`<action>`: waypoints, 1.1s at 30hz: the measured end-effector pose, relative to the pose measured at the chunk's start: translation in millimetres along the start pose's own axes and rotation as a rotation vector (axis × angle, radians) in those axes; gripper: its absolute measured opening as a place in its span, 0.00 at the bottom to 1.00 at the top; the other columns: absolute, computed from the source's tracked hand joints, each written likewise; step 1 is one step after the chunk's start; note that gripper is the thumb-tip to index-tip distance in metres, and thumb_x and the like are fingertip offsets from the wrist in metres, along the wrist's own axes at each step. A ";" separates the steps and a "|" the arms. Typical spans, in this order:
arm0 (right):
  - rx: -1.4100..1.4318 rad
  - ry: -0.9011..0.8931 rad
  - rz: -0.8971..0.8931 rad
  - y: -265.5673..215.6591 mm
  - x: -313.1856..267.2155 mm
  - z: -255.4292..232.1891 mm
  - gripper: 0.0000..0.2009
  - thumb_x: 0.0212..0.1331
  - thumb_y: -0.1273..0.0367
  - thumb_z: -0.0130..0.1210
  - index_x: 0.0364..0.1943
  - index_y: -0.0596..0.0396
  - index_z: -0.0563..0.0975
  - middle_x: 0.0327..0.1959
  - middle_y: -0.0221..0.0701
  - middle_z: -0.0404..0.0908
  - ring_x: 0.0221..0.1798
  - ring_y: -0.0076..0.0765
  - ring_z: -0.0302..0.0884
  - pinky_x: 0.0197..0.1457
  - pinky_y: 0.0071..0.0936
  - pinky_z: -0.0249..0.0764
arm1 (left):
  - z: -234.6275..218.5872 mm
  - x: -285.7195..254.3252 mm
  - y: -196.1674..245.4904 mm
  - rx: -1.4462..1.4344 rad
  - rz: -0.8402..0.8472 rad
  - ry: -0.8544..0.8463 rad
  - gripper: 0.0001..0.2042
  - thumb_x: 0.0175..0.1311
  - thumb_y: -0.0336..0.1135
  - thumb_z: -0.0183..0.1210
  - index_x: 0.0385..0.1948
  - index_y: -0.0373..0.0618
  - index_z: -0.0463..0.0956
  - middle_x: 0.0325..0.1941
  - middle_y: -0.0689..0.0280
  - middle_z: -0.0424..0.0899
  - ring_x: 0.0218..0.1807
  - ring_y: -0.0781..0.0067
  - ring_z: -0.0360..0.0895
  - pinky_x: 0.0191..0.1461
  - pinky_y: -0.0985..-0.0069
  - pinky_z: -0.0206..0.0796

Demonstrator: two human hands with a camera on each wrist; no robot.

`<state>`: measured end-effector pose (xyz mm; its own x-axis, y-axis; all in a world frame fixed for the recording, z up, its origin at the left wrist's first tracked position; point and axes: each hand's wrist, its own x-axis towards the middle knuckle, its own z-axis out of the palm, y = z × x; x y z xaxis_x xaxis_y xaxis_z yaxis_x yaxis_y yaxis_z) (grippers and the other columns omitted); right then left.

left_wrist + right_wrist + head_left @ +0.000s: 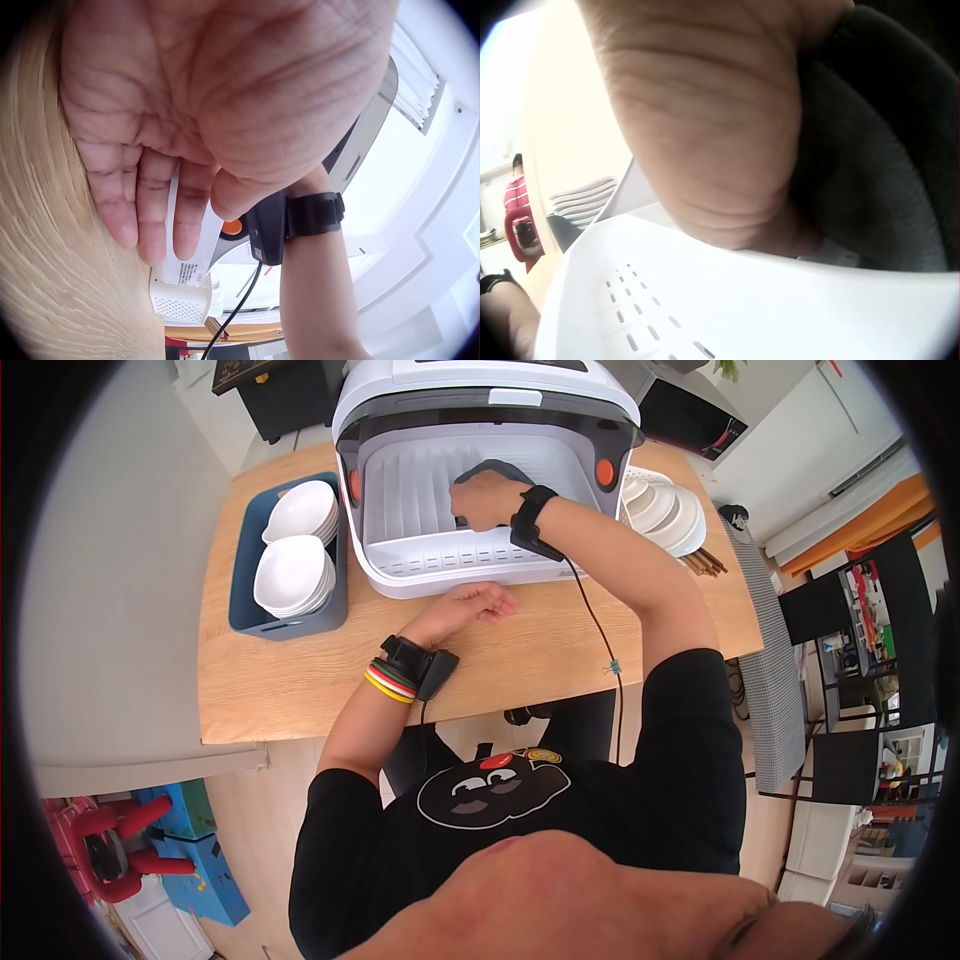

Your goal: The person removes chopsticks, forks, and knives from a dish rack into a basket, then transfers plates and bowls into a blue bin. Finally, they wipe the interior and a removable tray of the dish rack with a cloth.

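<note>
My right hand (487, 500) reaches inside a white dish storage cabinet (410, 582) whose dark see-through cover is raised. It grips a dark grey cloth (877, 150) close over the slotted rack. Upright white dividers (405, 490) stand left of that hand. In the right wrist view the palm side sits just above the cabinet's white front part (780, 300), and the fingertips are hidden. My left hand (465, 610) rests on the wooden table (560, 650) before the cabinet, its fingers loosely bent and holding nothing.
Left of the cabinet, a blue bin (240, 585) holds two stacks of white bowls (292, 575). To the right stand white plates (675, 520) in a holder, with brown chopsticks (708, 562) beside them. A black cable (600, 630) hangs from my right wrist across the table.
</note>
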<state>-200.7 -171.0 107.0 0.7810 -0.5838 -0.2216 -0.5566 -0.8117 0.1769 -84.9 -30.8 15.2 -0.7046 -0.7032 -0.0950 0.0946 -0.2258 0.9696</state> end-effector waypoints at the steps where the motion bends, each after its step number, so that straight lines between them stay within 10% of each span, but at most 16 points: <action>1: 0.038 -0.021 -0.010 -1.3 -2.5 -3.7 0.11 0.42 0.74 0.53 0.32 0.54 0.81 0.39 0.38 0.78 0.39 0.48 0.78 0.39 0.39 0.74 | 0.1 -0.1 0.2 -0.007 -0.005 -0.001 0.17 0.73 0.41 0.40 0.45 0.38 0.74 0.44 0.65 0.78 0.48 0.77 0.73 0.54 0.79 0.64; 23: 0.624 -0.283 -0.073 14.3 -9.1 -33.9 0.17 0.41 0.71 0.47 0.37 0.59 0.81 0.34 0.40 0.81 0.39 0.37 0.75 0.43 0.29 0.69 | -3.4 0.8 -3.7 0.020 0.022 -0.006 0.16 0.72 0.39 0.40 0.46 0.38 0.73 0.43 0.65 0.77 0.48 0.77 0.73 0.54 0.79 0.64; 33: 0.130 0.007 0.536 29.5 5.7 -62.8 0.17 0.46 0.68 0.50 0.41 0.57 0.81 0.44 0.44 0.80 0.45 0.48 0.79 0.46 0.38 0.73 | -3.7 -1.1 -4.5 0.008 0.030 0.002 0.14 0.71 0.38 0.42 0.46 0.41 0.74 0.43 0.65 0.79 0.46 0.79 0.74 0.53 0.81 0.65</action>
<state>-194.9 -197.4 171.2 0.3806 -0.9160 -0.1266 -0.9068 -0.3965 0.1429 -81.9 -31.5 10.1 -0.7003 -0.7108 -0.0664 0.1099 -0.1993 0.9738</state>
